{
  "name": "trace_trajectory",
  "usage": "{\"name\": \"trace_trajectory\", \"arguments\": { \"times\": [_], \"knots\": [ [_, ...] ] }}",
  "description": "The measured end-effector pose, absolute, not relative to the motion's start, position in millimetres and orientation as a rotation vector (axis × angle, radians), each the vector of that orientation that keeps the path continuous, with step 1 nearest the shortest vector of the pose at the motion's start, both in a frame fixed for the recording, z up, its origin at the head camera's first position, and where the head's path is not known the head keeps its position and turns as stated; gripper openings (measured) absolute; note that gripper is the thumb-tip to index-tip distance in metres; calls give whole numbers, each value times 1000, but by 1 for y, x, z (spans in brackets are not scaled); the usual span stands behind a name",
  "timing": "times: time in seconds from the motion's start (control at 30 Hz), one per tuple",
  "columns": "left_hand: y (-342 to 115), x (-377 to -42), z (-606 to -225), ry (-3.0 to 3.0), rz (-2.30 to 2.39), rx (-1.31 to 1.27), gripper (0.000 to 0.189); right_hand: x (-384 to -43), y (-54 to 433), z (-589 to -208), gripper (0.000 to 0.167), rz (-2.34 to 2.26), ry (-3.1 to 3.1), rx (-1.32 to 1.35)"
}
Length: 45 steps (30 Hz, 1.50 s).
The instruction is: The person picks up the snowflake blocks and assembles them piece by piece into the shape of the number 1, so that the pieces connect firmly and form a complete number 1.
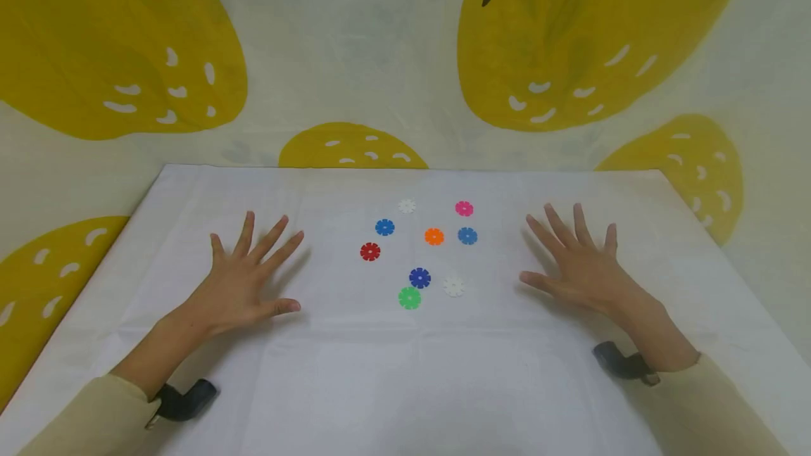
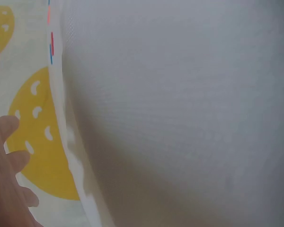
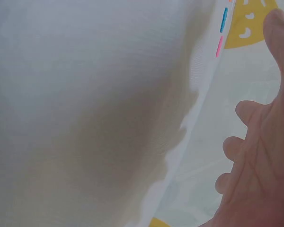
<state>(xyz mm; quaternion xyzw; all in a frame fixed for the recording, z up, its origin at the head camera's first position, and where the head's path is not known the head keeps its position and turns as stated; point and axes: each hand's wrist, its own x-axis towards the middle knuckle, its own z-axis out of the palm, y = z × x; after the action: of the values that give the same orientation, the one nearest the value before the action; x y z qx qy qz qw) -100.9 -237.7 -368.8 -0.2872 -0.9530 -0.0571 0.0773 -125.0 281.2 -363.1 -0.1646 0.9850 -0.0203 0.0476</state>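
Note:
Several small notched discs lie flat on the white cloth between my hands in the head view. At the back are a white disc [image 1: 407, 206] and a pink disc [image 1: 464, 209]. Two blue discs [image 1: 384, 227] flank an orange disc [image 1: 434, 236], and a red disc [image 1: 370, 252] lies to the left. Nearer to me, a dark blue disc [image 1: 419, 278] is close against a green disc [image 1: 409, 298], beside another white disc [image 1: 453, 287]. My left hand [image 1: 243, 283] spreads its fingers left of the discs, holding nothing. On the right, my right hand [image 1: 583, 269] is likewise spread and holds nothing.
A white cloth [image 1: 342, 385] with fold creases covers the table. Behind it hangs a pale backdrop [image 1: 355, 41] printed with big yellow shapes. Dark wrist devices [image 1: 185, 400] sit under both sleeves.

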Motion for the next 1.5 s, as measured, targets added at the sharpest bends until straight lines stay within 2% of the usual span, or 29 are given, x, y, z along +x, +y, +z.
{"name": "trace_trajectory", "arguments": {
  "times": [0.57, 1.07, 1.3, 1.5],
  "knots": [
    [-229, -100, -363, -2842, -265, -853, 97, -120, 273, -357, 97, -108, 2995, -529],
    [-183, -90, -345, -2822, -341, -906, 95, -112, 252, -353, 95, -220, 3004, -594],
    [-169, -87, -353, -2735, -432, -939, 87, -105, 236, -348, 93, -347, 2972, -632],
    [-149, -79, -359, -2728, -766, -875, 69, -99, 218, -343, 85, -555, 2883, -666]
  ]
}}
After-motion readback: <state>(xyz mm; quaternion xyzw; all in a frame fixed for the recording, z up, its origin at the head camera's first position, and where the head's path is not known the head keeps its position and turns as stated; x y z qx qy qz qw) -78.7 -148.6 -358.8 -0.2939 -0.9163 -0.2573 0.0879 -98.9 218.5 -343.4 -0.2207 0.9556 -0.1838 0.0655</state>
